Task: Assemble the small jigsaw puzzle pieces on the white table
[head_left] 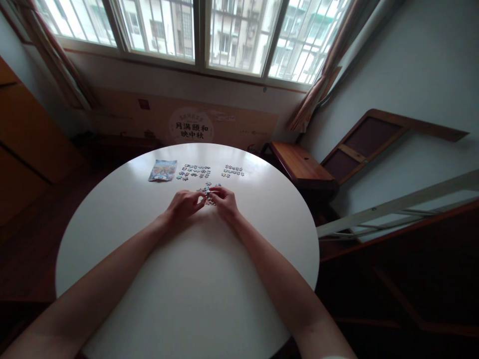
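My left hand (186, 203) and my right hand (223, 200) meet over a small heap of jigsaw pieces (210, 202) near the middle of a round white table (194, 279). Thumb and fingers of each hand are bent into a pinch, the fingertips almost touching. A jigsaw piece (208, 192) shows between them; the fingers partly cover it, and its picture is too small to read. Just beyond my hands lie a few loose pieces. Farther back, one group of jigsaw pieces (193, 171) is spread in rough rows, with a smaller group (233, 171) to its right.
A printed picture sheet or packet (163, 170) lies at the table's back left. Beyond the right rim stands a wooden stool or bench (301, 162). A framed wooden panel (361, 144) leans by the right wall. Barred windows (239, 35) and curtains are ahead.
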The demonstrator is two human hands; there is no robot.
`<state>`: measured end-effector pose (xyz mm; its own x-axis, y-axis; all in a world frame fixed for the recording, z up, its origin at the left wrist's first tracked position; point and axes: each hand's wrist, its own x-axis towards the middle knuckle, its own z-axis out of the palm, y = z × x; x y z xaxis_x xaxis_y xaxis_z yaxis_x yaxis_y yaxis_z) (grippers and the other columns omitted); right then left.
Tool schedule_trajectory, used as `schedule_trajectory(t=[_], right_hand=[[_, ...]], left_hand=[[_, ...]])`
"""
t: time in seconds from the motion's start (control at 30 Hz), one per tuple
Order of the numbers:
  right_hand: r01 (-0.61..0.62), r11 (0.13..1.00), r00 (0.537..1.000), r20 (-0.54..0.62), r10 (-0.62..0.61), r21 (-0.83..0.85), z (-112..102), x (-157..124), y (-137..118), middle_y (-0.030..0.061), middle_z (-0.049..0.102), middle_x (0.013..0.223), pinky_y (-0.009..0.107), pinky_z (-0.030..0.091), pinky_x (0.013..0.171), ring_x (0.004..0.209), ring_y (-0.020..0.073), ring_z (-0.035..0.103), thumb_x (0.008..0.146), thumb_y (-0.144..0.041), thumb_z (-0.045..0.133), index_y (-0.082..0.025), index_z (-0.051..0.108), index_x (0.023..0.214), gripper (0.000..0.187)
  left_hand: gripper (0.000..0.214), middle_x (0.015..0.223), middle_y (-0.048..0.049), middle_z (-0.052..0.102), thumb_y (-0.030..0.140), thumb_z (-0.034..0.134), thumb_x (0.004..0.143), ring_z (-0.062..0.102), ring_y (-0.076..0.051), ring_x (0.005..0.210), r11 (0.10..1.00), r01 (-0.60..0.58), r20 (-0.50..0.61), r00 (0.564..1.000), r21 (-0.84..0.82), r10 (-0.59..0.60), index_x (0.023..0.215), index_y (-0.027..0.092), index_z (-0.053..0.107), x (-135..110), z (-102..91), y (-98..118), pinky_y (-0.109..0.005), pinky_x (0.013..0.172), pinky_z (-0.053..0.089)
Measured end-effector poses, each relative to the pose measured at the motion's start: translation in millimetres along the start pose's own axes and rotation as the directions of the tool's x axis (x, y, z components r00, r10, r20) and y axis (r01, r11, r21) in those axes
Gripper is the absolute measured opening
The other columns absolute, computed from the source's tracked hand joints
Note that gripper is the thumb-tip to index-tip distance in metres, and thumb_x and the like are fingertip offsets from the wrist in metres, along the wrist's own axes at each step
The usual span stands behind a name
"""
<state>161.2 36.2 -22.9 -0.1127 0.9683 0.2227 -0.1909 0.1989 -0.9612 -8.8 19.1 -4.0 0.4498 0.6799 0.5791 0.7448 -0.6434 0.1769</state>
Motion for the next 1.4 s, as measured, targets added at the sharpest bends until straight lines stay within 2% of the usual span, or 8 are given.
schedule_trajectory(t=[0.27, 0.67, 0.77, 0.87, 0.97, 1.13, 1.4], right_hand=[[0.012, 1.000, 0.999, 0.032, -0.012, 0.005, -2, 0, 2, 0.0048, 0.071, 0.077, 0.028, 0.053, 0.065, 0.069, 0.0159, 0.066, 0.065, -0.037, 0.072, -0.015, 0.066, 0.087, 0.032], [0.042, 0.996, 0.998, 0.056, -0.038, -0.077, -2, 1, 2, 0.0051, 0.070, 0.077, 0.028, 0.052, 0.064, 0.069, 0.0164, 0.066, 0.067, -0.037, 0.069, -0.016, 0.066, 0.085, 0.028], [0.077, 0.983, 0.997, 0.020, -0.074, -0.169, -3, 0, -3, 0.0054, 0.069, 0.076, 0.027, 0.051, 0.061, 0.067, 0.0153, 0.064, 0.072, -0.036, 0.065, -0.016, 0.066, 0.087, 0.025], [0.153, 0.904, 0.986, -0.003, -0.168, -0.399, -7, -2, -10, 0.0051, 0.068, 0.078, 0.025, 0.048, 0.057, 0.059, 0.0121, 0.058, 0.077, -0.034, 0.059, -0.016, 0.067, 0.087, 0.022], [0.179, 0.843, 0.979, 0.002, -0.206, -0.507, -9, -4, -12, 0.0040, 0.067, 0.077, 0.023, 0.046, 0.056, 0.056, 0.0099, 0.053, 0.079, -0.031, 0.056, -0.016, 0.067, 0.084, 0.020], [0.178, 0.822, 0.983, 0.060, -0.174, -0.542, -10, -5, -11, 0.0020, 0.064, 0.073, 0.022, 0.045, 0.058, 0.057, 0.0092, 0.053, 0.078, -0.027, 0.058, -0.016, 0.066, 0.082, 0.015], [0.206, 0.812, 0.978, 0.100, -0.181, -0.546, -11, -5, -12, 0.0021, 0.063, 0.075, 0.022, 0.044, 0.059, 0.060, 0.0097, 0.053, 0.077, -0.025, 0.059, -0.017, 0.066, 0.080, 0.012]], left_hand=[[0.022, 0.052, 0.0032, 0.055, 0.031, 0.054, 0.085, 0.048, -0.009, 0.047, 0.996, 0.077, -0.012, 0.997, -0.041, -0.077, 0.094, 0.018, 0.068, 0, 1.4, 0, -0.021, 0.054, 0.034], [0.024, 0.059, -0.0006, 0.062, 0.034, 0.049, 0.090, 0.055, -0.011, 0.053, 0.998, -0.014, -0.014, 1.000, -0.054, 0.014, 0.096, 0.018, 0.067, -3, 5.6, -9, -0.021, 0.056, 0.035], [0.025, 0.060, -0.0013, 0.063, 0.034, 0.049, 0.090, 0.055, -0.012, 0.054, 0.997, 0.003, -0.018, 1.000, -0.077, -0.005, 0.095, 0.018, 0.068, -3, 6.7, -9, -0.021, 0.056, 0.035], [0.026, 0.060, -0.0009, 0.062, 0.035, 0.050, 0.089, 0.055, -0.011, 0.053, 0.991, 0.061, -0.013, 0.998, -0.123, -0.063, 0.095, 0.018, 0.068, -3, 8.4, -11, -0.020, 0.055, 0.035], [0.026, 0.057, 0.0012, 0.060, 0.035, 0.051, 0.088, 0.050, -0.008, 0.049, 0.972, 0.154, 0.007, 0.988, -0.178, -0.155, 0.094, 0.017, 0.069, -2, 10.0, -13, -0.019, 0.053, 0.033], [0.028, 0.051, 0.0043, 0.053, 0.037, 0.051, 0.086, 0.044, -0.007, 0.045, 0.942, 0.239, 0.058, 0.971, -0.234, -0.232, 0.091, 0.016, 0.069, -1, 10.4, -14, -0.018, 0.050, 0.031], [0.024, 0.055, 0.0024, 0.058, 0.032, 0.052, 0.085, 0.050, -0.008, 0.050, 0.953, 0.210, 0.111, 0.976, -0.217, -0.190, 0.092, 0.017, 0.070, 0, 9.0, -12, -0.019, 0.052, 0.033]])
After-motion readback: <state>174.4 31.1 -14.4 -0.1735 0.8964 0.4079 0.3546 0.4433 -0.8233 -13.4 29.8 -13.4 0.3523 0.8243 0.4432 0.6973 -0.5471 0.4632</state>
